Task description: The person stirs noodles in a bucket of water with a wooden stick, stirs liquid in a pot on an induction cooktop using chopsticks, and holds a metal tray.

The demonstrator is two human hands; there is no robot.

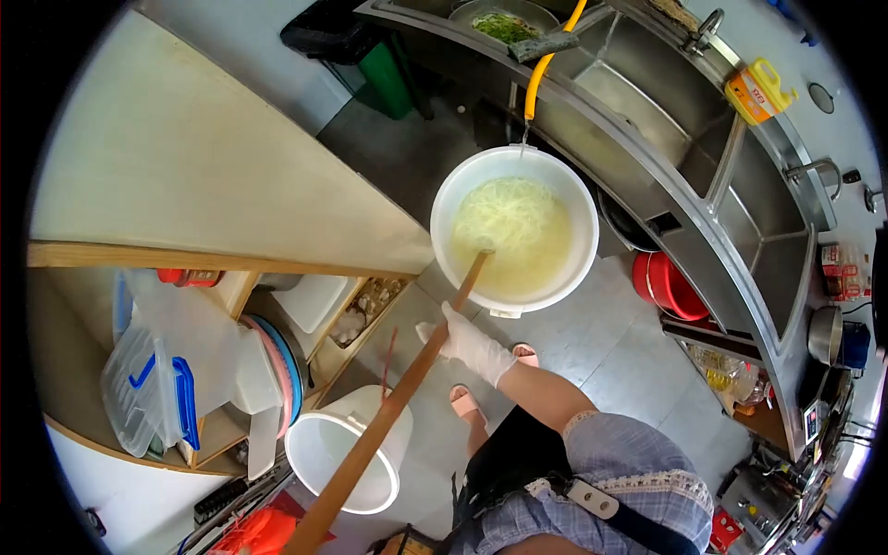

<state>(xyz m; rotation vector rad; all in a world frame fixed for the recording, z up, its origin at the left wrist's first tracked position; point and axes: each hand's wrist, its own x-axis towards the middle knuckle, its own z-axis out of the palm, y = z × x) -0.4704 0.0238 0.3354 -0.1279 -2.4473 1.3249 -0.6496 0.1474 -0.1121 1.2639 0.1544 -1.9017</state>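
My right hand (460,344), in a pale thin glove, is closed around a long wooden stick (412,379). The stick slants from the bottom edge up into a large white tub (444,259), where its far end dips into cloudy yellowish liquid. Pale thin shreds (509,208), perhaps noodles or cut vegetable, float there; I cannot tell which. From a yellow hose (533,92) above the tub's far rim, a thin stream of water runs in. My left hand is out of view; only a piece of bare arm shows at the bottom edge.
A white bucket (393,462) stands below the stick. Left is a wooden cabinet (139,254) with plastic boxes. Steel sinks (638,92) line the right, holding a bowl of greens (504,28). A red bucket (652,277) and green bin (384,79) stand on the floor.
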